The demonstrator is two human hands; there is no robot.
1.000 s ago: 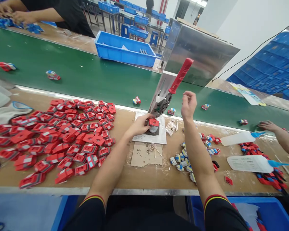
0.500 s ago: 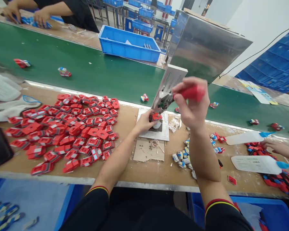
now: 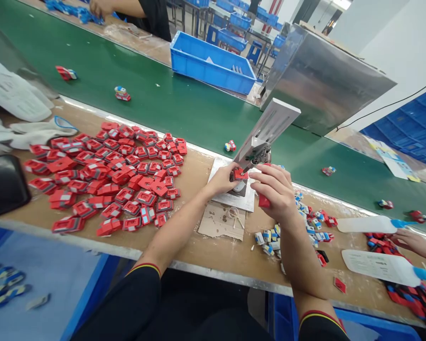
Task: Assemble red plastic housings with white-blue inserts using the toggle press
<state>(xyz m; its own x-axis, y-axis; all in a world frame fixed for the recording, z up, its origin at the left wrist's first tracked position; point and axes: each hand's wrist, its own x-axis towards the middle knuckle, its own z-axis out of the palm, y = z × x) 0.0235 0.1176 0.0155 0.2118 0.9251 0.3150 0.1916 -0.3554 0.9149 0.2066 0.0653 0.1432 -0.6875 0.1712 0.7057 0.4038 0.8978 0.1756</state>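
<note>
My left hand (image 3: 223, 181) pinches a small red plastic toy part (image 3: 241, 174) and keeps it on the round support of a metal toggle-clamp press (image 3: 272, 124). My right hand (image 3: 277, 192) is wrapped round the press's red handle (image 3: 264, 202), which points downward. The tip of the clamp meets the top of the red part; whether it presses into it I cannot tell. A white base plate (image 3: 249, 202) carries the press. Just in front lies a torn piece of cardboard (image 3: 213, 222) with cotton swabs on it.
Many red toy parts (image 3: 124, 177) are heaped at left. Small white-blue pieces (image 3: 268, 237) and two glue bottles (image 3: 379, 266) lie at right, near a co-worker's hand (image 3: 412, 241). Behind runs a green conveyor belt (image 3: 191, 111) with scattered toys; a blue crate (image 3: 213, 71) stands beyond.
My right hand has swung the red handle down from its raised position, and the clamp has come down with it. My left hand still holds the red part on the press. The view has shifted.
</note>
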